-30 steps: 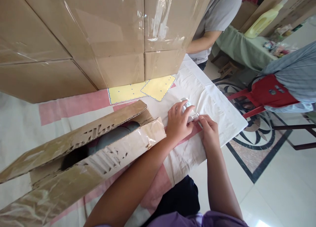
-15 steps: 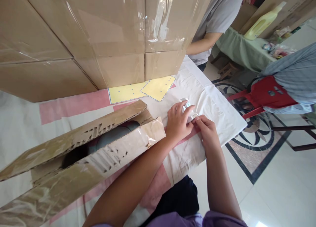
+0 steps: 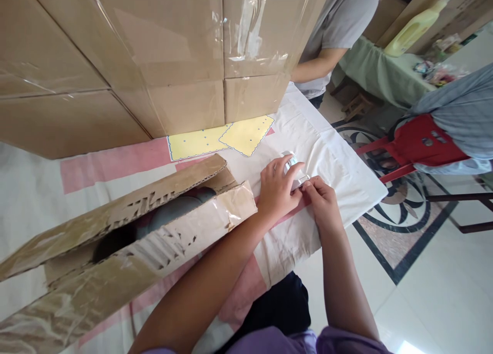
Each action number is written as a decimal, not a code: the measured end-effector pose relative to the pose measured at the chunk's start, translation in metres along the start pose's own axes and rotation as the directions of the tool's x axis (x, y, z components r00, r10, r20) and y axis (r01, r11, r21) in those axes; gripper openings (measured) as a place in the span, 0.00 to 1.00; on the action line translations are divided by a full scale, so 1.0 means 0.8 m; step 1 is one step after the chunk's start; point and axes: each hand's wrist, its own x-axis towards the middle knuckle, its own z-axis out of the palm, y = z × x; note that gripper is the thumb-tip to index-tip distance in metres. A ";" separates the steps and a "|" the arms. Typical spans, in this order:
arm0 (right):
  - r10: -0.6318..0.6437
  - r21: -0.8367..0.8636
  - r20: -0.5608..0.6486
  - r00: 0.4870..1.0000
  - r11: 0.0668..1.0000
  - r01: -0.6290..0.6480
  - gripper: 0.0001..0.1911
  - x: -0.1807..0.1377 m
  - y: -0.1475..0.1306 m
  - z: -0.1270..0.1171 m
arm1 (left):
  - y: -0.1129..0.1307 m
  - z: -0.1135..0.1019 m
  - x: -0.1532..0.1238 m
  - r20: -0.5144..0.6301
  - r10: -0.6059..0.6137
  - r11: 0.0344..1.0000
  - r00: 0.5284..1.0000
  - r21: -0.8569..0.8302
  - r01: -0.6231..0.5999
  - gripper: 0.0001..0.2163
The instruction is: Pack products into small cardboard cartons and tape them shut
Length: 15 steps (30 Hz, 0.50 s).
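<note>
A small, whitish, partly see-through object (image 3: 303, 179) with a narrow rectangular frame at one end lies on the cloth-covered table (image 3: 335, 169); its kind cannot be made out. My left hand (image 3: 276, 189) curls over it from the left, index finger and thumb around it, hiding much of it. At its near right corner, my right hand (image 3: 322, 197) pinches the edge between thumb and bent fingers. Two yellow scallop-edged sheets (image 3: 246, 137) lie overlapping beyond my hands.
Left of my forearm is an opened cardboard box (image 3: 208, 215) with a dark rounded thing inside. Large taped cartons (image 3: 185, 51) stand at the back. A person in a grey shirt (image 3: 348, 20) is behind them. A red chair (image 3: 427, 143) with a seated person stands right.
Both hands stay almost in place on the small whitish object. The right fingers shift very slightly left and up. The camera view moves a little.
</note>
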 end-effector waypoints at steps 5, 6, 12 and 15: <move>-0.034 -0.045 -0.023 0.999 0.998 0.032 0.16 -0.005 0.005 0.001 | -0.001 0.001 0.000 -0.002 0.014 1.000 1.000 0.004 -0.014 0.27; -0.026 -0.039 -0.027 0.999 0.999 0.025 0.16 -0.006 0.005 0.002 | -0.001 0.001 0.000 -0.003 0.014 1.000 1.000 0.006 -0.014 0.27; 0.010 -0.023 -0.036 0.999 1.000 -0.011 0.18 -0.007 0.004 0.002 | -0.001 0.002 0.000 -0.002 0.012 1.000 1.000 0.007 -0.012 0.27; -0.002 -0.029 -0.031 1.000 1.000 0.001 0.18 -0.005 0.004 0.003 | -0.001 0.002 0.000 0.000 0.009 1.000 1.000 0.008 -0.009 0.27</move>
